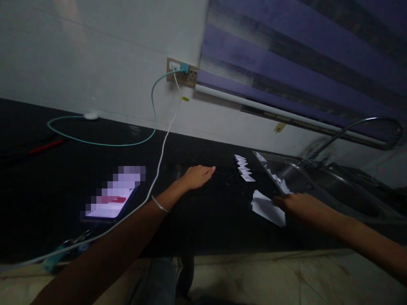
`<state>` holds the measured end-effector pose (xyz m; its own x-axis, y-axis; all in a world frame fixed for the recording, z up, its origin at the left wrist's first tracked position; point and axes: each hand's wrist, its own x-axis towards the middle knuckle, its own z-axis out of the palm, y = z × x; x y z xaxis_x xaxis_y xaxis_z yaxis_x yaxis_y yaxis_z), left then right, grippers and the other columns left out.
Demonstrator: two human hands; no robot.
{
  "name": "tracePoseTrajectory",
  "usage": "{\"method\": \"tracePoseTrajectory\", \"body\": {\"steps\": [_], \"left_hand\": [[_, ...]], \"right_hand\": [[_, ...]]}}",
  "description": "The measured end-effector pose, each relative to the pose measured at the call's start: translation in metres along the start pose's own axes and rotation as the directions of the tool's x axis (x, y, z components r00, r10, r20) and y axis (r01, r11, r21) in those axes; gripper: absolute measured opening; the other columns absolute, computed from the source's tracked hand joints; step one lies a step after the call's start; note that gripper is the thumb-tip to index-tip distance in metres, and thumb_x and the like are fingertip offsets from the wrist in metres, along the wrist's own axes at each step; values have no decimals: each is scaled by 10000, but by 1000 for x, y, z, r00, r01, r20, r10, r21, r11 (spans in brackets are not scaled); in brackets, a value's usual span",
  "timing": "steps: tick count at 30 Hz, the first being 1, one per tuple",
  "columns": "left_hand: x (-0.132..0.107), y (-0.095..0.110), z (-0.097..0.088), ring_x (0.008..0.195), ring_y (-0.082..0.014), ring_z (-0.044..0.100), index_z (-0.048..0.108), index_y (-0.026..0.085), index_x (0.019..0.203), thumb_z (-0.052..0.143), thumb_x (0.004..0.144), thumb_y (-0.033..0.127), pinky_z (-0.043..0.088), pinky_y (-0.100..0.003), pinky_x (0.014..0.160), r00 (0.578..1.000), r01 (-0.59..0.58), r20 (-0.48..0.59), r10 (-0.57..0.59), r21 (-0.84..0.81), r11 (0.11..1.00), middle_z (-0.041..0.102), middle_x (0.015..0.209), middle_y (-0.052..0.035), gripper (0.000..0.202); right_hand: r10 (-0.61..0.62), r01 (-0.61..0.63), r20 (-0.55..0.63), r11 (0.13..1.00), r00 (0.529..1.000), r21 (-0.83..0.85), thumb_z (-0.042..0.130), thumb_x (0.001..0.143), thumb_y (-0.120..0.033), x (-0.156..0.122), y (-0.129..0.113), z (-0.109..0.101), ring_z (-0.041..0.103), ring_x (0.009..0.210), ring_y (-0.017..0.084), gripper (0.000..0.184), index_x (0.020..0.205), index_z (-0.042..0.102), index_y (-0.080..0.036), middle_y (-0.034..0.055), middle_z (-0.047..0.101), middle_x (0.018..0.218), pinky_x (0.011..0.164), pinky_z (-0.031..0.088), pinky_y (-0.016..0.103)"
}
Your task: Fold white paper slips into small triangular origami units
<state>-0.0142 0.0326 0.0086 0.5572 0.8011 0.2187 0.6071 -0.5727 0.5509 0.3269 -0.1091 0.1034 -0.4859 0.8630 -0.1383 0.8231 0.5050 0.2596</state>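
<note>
My left hand (199, 177) rests palm down on the black countertop (210, 220), its fingers stretched toward the right and nothing visible in it. At the right, my right hand (292, 203) reaches over the edge of a small stack of white paper sheets (267, 207). Its fingers are dark and blurred, so I cannot make out whether they grip a sheet. Just beyond the stack, several folded white paper pieces (244, 167) lie in an overlapping row. More white paper pieces (281, 184) lie along the near-left rim of the sink.
A steel sink (337, 190) with a curved faucet (359, 123) occupies the right. On the left lies a lit phone (111, 199), crossed nearby by a white cable (162, 152). Keys (73, 245) sit at the front edge. A teal cable (124, 145) loops from the wall outlet (181, 73).
</note>
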Motion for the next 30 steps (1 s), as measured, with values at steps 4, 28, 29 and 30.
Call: {"method": "tracePoseTrajectory", "body": {"steps": [4,28,29,30], "left_hand": [[1,-5,3,702,-183,581,594,201,770,181,982,568,423,-316,700,999,-2,-42,-2,-108,994,635,772,-43,591],[14,-11,5,625,-111,566,550,154,990,490,892,543,312,-209,449,999,43,37,-23,-772,634,583,834,-47,405],[14,-10,4,618,-110,566,558,150,982,481,897,546,309,-212,451,998,52,54,-15,-769,637,586,818,-46,412],[13,-10,3,603,-108,561,567,147,962,479,898,551,307,-216,453,997,60,77,-2,-763,644,585,787,-41,418]], "right_hand": [[55,-46,-85,994,995,104,520,858,-111,28,-11,-33,679,684,205,232,1000,684,-193,80,729,850,579,458,300],[295,370,-558,504,775,781,557,899,-395,215,-58,49,496,872,204,199,937,622,-211,38,454,916,772,421,344],[287,377,-560,501,777,779,554,900,-391,213,-58,47,495,867,203,192,931,620,-212,35,452,904,774,419,345],[290,383,-566,498,772,778,556,898,-383,211,-57,45,494,864,203,185,943,613,-214,33,454,903,778,417,347]]}}
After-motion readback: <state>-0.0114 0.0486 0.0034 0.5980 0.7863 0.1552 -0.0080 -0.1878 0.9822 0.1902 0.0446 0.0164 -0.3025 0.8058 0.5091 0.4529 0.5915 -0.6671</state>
